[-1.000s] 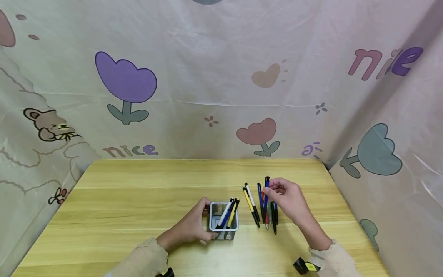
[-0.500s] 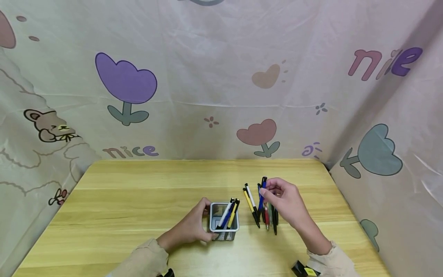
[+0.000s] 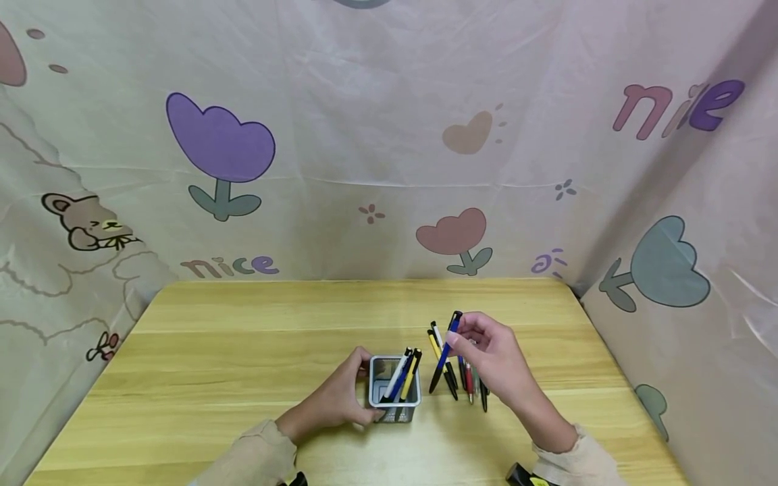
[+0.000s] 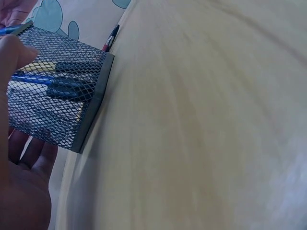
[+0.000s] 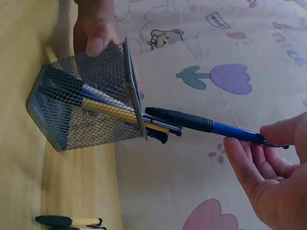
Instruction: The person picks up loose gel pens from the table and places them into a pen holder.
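A mesh pen holder (image 3: 395, 413) stands on the table, with a white, a blue and a yellow pen (image 3: 410, 375) leaning in it. My left hand (image 3: 337, 395) grips its left side, thumb at the front and fingers behind. In the right wrist view, a blue pen (image 5: 230, 131) with a black grip is pinched near its end between the thumb and fingers of my right hand (image 5: 273, 172). That hand (image 3: 495, 354) is in the air right of the holder, the pen tilted with its black tip down and to the left, apart from the holder.
On the table right of the holder lie a yellow pen (image 3: 434, 343), a white pen partly behind the held one, a red pen (image 3: 469, 385) and several dark pens, partly covered by my right hand. The wooden table (image 3: 243, 337) meets a printed cloth (image 3: 340, 135) at its back edge.
My right hand has lifted the blue pen off the pile and moved left toward the holder, the pen tilting more. My left hand and the holder have stayed in place.
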`<state>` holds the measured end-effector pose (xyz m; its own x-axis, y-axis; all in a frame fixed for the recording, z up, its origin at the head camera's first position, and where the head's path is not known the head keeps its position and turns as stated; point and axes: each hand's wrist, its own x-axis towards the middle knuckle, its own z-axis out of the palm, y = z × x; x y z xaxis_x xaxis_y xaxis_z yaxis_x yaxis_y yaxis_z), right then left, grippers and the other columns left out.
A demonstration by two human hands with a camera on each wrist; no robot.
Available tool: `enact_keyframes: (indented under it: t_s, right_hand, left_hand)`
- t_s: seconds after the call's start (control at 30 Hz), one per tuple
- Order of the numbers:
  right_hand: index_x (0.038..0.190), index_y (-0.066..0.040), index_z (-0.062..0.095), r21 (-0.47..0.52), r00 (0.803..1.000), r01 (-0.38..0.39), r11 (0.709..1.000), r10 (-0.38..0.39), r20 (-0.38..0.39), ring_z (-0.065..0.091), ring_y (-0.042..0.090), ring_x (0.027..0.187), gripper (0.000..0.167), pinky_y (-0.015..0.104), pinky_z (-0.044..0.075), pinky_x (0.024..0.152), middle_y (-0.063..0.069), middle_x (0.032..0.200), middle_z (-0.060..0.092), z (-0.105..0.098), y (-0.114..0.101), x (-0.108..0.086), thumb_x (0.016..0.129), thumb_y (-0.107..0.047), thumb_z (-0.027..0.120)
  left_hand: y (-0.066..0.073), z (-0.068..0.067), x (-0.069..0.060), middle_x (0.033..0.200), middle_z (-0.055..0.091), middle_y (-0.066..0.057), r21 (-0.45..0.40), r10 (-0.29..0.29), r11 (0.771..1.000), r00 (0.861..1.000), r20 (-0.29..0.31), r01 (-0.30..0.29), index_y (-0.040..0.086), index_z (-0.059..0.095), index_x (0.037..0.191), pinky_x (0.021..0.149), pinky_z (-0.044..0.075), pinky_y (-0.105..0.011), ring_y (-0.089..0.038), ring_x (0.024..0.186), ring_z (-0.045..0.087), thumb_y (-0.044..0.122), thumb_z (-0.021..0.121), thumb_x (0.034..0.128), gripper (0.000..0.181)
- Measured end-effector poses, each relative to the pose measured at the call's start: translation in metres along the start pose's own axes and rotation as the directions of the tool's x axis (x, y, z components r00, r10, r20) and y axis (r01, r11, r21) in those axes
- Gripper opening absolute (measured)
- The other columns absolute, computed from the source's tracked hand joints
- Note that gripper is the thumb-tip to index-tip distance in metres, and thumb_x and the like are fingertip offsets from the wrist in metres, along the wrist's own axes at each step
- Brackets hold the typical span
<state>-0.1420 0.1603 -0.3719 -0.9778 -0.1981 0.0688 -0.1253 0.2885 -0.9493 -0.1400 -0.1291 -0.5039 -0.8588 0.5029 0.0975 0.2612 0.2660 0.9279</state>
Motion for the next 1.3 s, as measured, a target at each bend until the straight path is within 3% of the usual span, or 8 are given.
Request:
enact_keyframes:
  t_s: [0.23,0.5,0.67,0.8,1.0,1.3]
  right_hand:
    - [0.106,0.001,0.064,0.041,0.999,0.041,0.998,-0.042,0.028,0.075,0.021,0.085,0.020,0.031,0.065,0.083,0.018,0.099,0.070,0.011,0.000,-0.001,0.097,-0.015,0.071]
    - [0.107,-0.001,0.066,0.033,0.998,0.021,0.999,-0.023,0.059,0.076,0.022,0.087,0.021,0.028,0.064,0.082,0.017,0.100,0.071,0.022,0.006,-0.002,0.095,-0.016,0.074]
    - [0.111,0.005,0.065,0.033,0.995,0.016,0.999,-0.019,0.101,0.076,0.022,0.087,0.026,0.026,0.064,0.082,0.019,0.102,0.070,0.026,0.013,-0.002,0.093,-0.011,0.075]
    - [0.115,0.006,0.066,-0.026,0.994,0.026,0.999,-0.023,0.111,0.075,0.017,0.089,0.030,0.022,0.063,0.081,0.015,0.101,0.071,0.028,0.021,-0.002,0.091,-0.011,0.077]
    - [0.102,-0.002,0.072,-0.147,0.990,0.078,0.986,-0.059,0.128,0.071,0.007,0.080,0.019,0.019,0.062,0.073,0.009,0.093,0.074,0.032,0.027,-0.003,0.090,-0.015,0.080]
    - [0.100,-0.003,0.076,-0.224,0.978,0.161,0.961,-0.124,0.168,0.068,0.002,0.077,0.016,0.018,0.061,0.069,0.006,0.090,0.077,0.040,0.036,-0.003,0.090,-0.014,0.079]
  left_hand:
    - [-0.001,0.000,-0.001,0.131,0.058,-0.013,-0.013,-0.003,1.000,1.000,0.005,0.003,0.008,0.042,0.127,0.105,0.056,-0.029,-0.029,0.118,0.063,0.010,0.090,0.0693,0.075]
    - [0.000,0.000,-0.001,0.129,0.058,-0.011,0.001,0.004,1.000,1.000,-0.004,-0.004,0.010,0.043,0.126,0.106,0.054,-0.026,-0.027,0.117,0.061,0.011,0.090,0.0695,0.074]
    - [-0.001,0.001,-0.001,0.130,0.058,-0.011,-0.002,0.011,1.000,1.000,-0.003,-0.011,0.010,0.043,0.126,0.106,0.054,-0.026,-0.026,0.117,0.062,0.010,0.090,0.0692,0.074]
    - [-0.001,0.001,-0.001,0.130,0.058,-0.011,0.000,0.015,1.000,1.000,-0.003,-0.015,0.010,0.042,0.126,0.106,0.054,-0.026,-0.027,0.118,0.062,0.010,0.090,0.0693,0.074]
    - [-0.001,0.000,-0.001,0.131,0.058,-0.012,-0.013,-0.002,1.000,1.000,0.001,0.002,0.009,0.042,0.127,0.105,0.055,-0.026,-0.028,0.118,0.063,0.011,0.090,0.0692,0.075]
    - [-0.001,0.000,-0.001,0.132,0.059,-0.011,-0.009,0.011,1.000,1.000,-0.002,-0.011,0.009,0.042,0.127,0.106,0.054,-0.026,-0.026,0.119,0.064,0.010,0.090,0.0687,0.075]
